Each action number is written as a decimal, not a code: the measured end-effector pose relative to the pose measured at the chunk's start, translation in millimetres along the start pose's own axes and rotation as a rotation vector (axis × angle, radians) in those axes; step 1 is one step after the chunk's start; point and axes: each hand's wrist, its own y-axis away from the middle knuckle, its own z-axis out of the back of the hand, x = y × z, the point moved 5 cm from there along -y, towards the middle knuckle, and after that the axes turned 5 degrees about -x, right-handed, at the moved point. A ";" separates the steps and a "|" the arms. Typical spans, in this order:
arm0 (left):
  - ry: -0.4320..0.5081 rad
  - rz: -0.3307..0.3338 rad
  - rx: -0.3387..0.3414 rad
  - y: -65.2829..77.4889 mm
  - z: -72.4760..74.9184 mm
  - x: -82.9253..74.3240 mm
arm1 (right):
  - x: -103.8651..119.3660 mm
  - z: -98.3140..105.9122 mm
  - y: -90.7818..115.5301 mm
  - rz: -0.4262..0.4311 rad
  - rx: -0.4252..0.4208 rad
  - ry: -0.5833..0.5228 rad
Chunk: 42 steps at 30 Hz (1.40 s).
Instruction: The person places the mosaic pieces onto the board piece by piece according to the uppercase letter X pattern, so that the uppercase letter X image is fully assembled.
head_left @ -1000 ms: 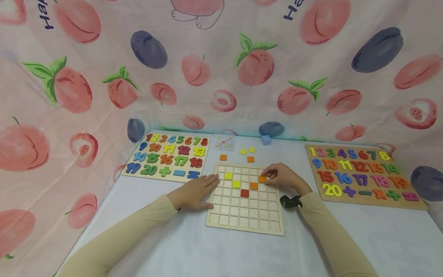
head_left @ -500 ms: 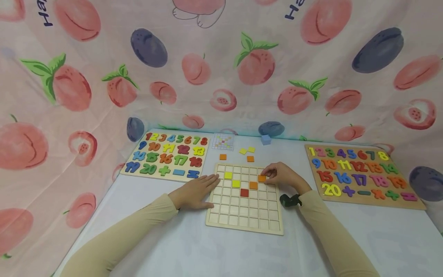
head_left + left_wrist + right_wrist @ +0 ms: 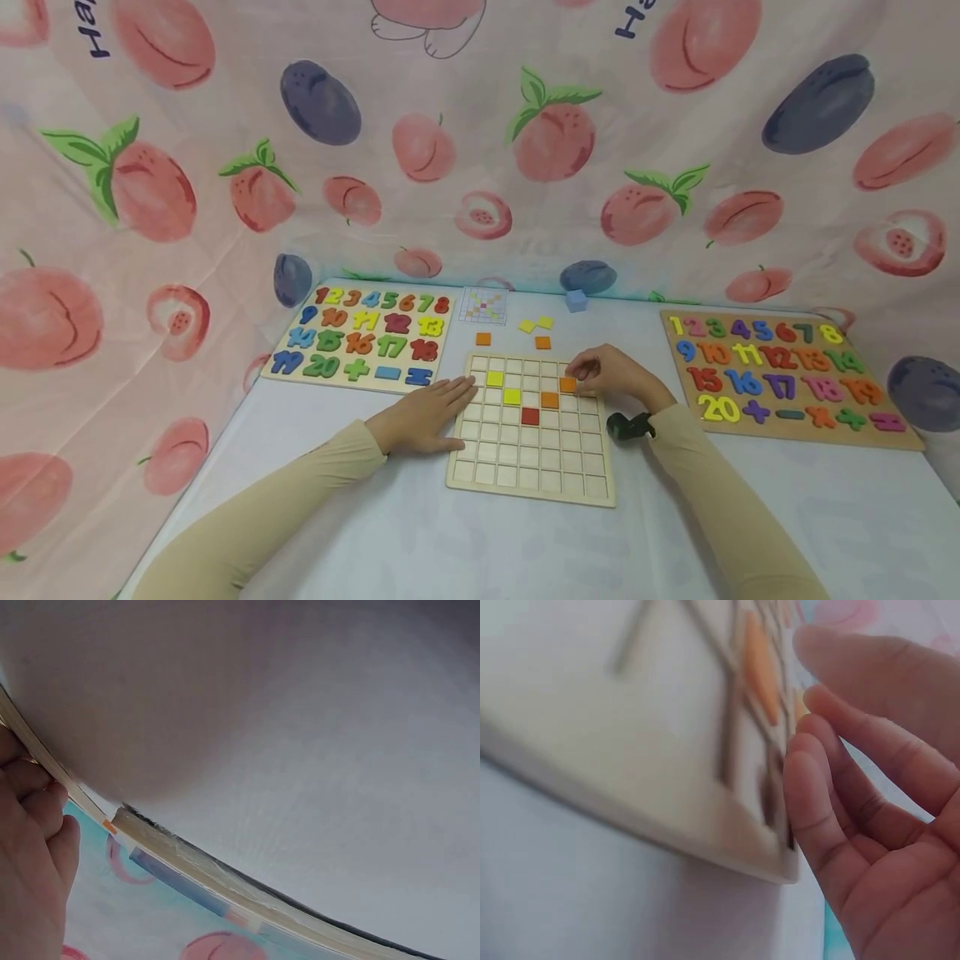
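A square wooden grid board point(image 3: 517, 477) lies mid-table, holding two yellow tiles, a red tile point(image 3: 530, 416) and two orange tiles. Flat beside its left edge, my left hand point(image 3: 422, 415) rests with straight fingers touching the rim. My right hand point(image 3: 611, 377) is at the upper right cells, thumb and curled fingertips at the edge of an orange tile point(image 3: 567, 385) in its cell. The right wrist view shows this hand's curled fingers point(image 3: 810, 787) by the board and another orange tile point(image 3: 759, 667) closer. In the left wrist view, fingers point(image 3: 46, 814) touch the board's edge.
Behind the board lie loose orange tiles point(image 3: 483, 339) and yellow tiles point(image 3: 546, 322), a printed pattern card point(image 3: 482, 307) and a blue cube point(image 3: 576, 301). Number puzzle boards stand left point(image 3: 375, 333) and right point(image 3: 795, 383). A fruit-print cloth point(image 3: 480, 150) hangs behind.
The right hand stays by the orange tile, its wrist and knuckles lifting slightly. The left hand and the tiles on the board keep their places.
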 end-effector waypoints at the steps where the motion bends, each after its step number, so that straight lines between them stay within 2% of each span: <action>1: 0.001 0.004 0.004 0.0 -0.1 0.2 | 0.5 1.8 -1.0 0.006 0.002 -0.012; 7: 0.006 0.011 0.008 0.4 0.3 -0.3 | 7.8 15.1 -8.1 0.061 0.013 -0.078; 19: 0.015 -0.003 -0.012 2.4 3.5 -2.4 | 14.0 40.7 -33.8 0.056 0.037 -0.151; 27: 0.012 -0.006 -0.017 2.8 4.9 -2.6 | 13.8 41.8 -52.2 0.012 0.096 -0.207; 42: 0.026 0.009 0.003 2.8 5.4 -2.5 | 10.6 26.6 -85.2 -0.031 0.106 -0.143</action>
